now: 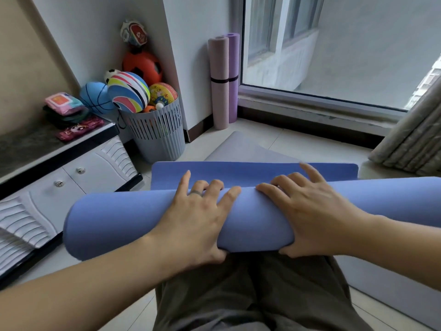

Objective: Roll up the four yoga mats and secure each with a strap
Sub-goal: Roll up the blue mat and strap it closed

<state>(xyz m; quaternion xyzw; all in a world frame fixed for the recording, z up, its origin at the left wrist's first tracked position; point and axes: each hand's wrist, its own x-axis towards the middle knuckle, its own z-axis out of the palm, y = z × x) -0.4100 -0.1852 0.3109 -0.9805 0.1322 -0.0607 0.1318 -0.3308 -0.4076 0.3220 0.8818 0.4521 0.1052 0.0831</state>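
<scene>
A blue yoga mat (133,218) lies across my lap, rolled into a thick tube with a short flat tail (250,172) still spread on the floor ahead. My left hand (198,218) wraps over the roll's middle, fingers on top and thumb underneath. Beside it my right hand (307,211) grips the roll the same way. Under the blue tail lies a flat grey mat (241,149). Two rolled mats stand against the far wall, a pink one (218,68) and a purple one (233,63), each bound by a black strap (223,80).
A grey slatted basket (157,137) full of balls stands at the left wall corner. A low white cabinet (71,173) with small items on top runs along the left. A large window (334,48) and a curtain (415,139) are on the right.
</scene>
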